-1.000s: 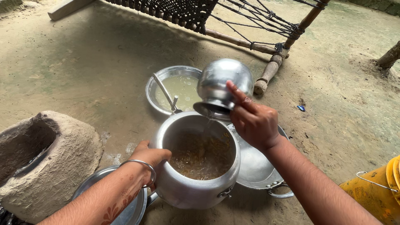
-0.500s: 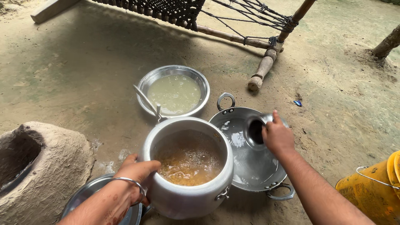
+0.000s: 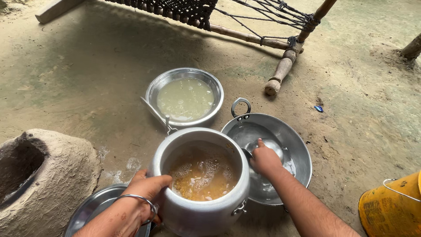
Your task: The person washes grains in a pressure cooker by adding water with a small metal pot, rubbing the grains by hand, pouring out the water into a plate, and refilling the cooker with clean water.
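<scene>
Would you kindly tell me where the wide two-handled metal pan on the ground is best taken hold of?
Grip the wide metal pan by its upright loop handle on the far rim, coming from above. That handle stands clear, while the near side is crowded by the right hand and the tall aluminium pot.

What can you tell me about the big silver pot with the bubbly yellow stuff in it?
The pot is round, shiny grey metal with a thick rolled rim and a small bracket on its side. It stands upright on the dirt ground with no lid, holding foamy yellow-brown liquid. The left hand grips its rim. It sits beside a wide metal pan, where the right hand reaches.
</scene>
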